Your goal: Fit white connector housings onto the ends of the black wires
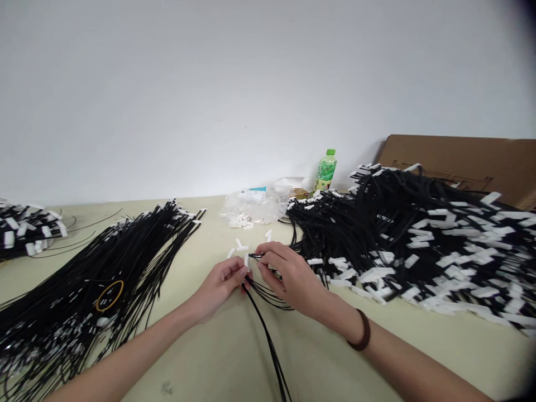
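Note:
My left hand (220, 285) pinches a small white plastic connector (246, 260) between thumb and fingers. My right hand (288, 276) is closed on the thin ends of a black cable (268, 335), holding them right against the connector. The cable runs from my hands down toward the near edge of the pale table (234, 357). A dark bracelet (363, 330) sits on my right wrist. A few loose white connectors (238, 245) lie just beyond my fingers.
A big heap of black cables with white connectors (419, 240) fills the right side. A fanned bundle of bare black cables (96, 279) with a rubber band lies left. A clear bag of connectors (255, 206), a green bottle (326, 170) and a cardboard box (469, 162) stand behind.

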A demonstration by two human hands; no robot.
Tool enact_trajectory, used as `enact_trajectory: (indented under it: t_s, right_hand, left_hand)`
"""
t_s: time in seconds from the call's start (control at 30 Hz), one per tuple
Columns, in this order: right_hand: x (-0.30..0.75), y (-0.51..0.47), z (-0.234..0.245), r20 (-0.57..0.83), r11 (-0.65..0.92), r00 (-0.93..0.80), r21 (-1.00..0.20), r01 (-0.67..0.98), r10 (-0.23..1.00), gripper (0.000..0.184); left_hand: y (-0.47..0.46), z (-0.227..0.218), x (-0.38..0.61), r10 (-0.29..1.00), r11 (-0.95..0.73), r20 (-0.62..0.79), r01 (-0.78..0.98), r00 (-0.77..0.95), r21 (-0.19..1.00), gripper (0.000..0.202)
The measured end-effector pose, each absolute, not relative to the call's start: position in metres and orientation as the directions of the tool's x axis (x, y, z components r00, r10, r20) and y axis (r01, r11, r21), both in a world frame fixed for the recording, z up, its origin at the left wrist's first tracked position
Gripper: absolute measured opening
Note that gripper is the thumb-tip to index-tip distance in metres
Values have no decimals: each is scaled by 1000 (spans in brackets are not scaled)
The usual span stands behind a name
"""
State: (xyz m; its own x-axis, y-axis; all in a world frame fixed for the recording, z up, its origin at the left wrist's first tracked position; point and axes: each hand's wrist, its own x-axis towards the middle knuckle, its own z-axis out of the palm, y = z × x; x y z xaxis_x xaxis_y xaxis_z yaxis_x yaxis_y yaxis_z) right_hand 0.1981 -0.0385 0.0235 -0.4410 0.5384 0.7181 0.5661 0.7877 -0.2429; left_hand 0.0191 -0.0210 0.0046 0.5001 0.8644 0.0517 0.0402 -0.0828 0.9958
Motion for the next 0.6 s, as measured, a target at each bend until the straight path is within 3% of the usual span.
enact_trajectory:
  t_s: [0.6]
  right_hand:
    - [198,-38,24,692,787,-468,-242,568,550,14]
  left_hand:
    - [-20,3,19,865,-66,23,69,501,995,29]
